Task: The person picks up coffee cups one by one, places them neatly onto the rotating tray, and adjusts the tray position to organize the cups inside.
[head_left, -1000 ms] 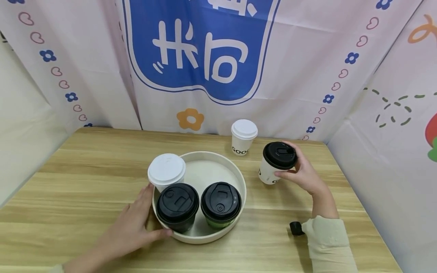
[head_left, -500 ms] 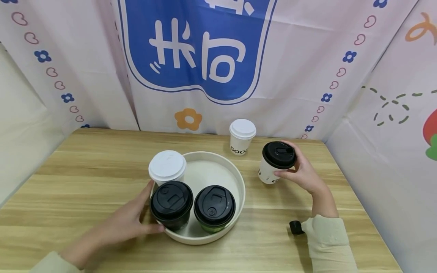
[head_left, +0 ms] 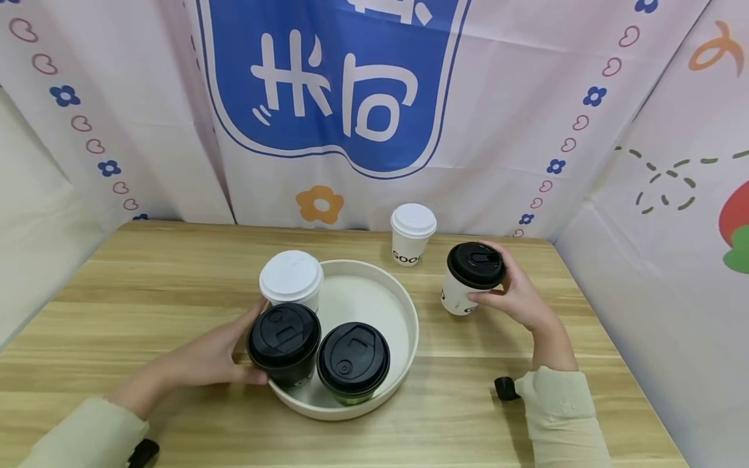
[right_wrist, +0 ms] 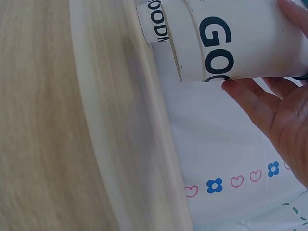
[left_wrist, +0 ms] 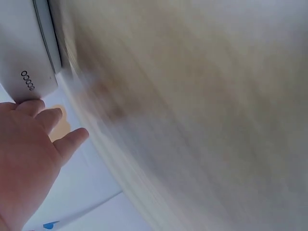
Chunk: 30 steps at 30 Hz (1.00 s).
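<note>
My left hand (head_left: 216, 354) grips the left side of a round cream tray (head_left: 374, 292), thumb and fingers spread along the rim. In the left wrist view, the fingertips (left_wrist: 36, 107) touch a pale surface with small dark rings. On the tray stand a white-lidded cup (head_left: 290, 278), a black-lidded dark cup (head_left: 285, 338) close to my left thumb, and a black-lidded cup with a green body (head_left: 354, 357). My right hand (head_left: 521, 296) holds a white paper cup (head_left: 459, 296) with a black lid, upright, right of the tray.
A smaller white-lidded cup (head_left: 411, 237) stands behind, between the tray and the right-hand cup. The wooden table (head_left: 146, 279) meets a printed cloth backdrop (head_left: 333, 143) at its far edge. Pale cloth walls rise on both sides.
The tray has turned clockwise under my left hand, carrying its cups round: the green one leftward, the dark one left and back. The left hand followed. My right hand keeps its cup in place.
</note>
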### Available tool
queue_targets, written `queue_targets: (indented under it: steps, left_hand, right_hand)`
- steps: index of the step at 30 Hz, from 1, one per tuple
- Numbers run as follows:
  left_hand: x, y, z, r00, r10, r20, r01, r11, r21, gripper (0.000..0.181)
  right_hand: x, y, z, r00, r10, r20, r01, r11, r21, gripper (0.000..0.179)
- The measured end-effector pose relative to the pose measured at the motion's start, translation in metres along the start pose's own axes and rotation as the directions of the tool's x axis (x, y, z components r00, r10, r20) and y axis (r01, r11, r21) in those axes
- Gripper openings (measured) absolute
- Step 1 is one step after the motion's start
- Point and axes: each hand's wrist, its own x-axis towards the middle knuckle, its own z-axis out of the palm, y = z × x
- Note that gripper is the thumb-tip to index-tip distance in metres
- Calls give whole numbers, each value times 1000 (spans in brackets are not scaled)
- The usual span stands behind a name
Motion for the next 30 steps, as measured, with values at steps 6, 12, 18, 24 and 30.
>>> queue_targets:
  steps: [6,12,18,24,30]
  left_hand:
    - [2,-5,-5,998,-37,44,39,998,-40,129]
    - [1,-7,-7,997,-60,48,60,998,-12,127]
    - [-10,1,-1,999,-33,-19,32,999,-13,120]
    - [-26,26,11,988,-100,-121,103,994,25,117]
    - [-41,62,33,952,-190,-239,210,976,59,120]
  right_hand:
    - [0,0,1,1000,11,-5,-11,1000,-14,94]
    - [0,0,1,1000,4,-7,-4,1000,-15,95]
    - [0,-1,0,1000,3,-9,-3,1000,-6,95]
    - [0,-1,-1,1000,5,-7,-6,1000,-13,95]
    - [0,-2,1,1000,5,2,-5,1000,-6,95]
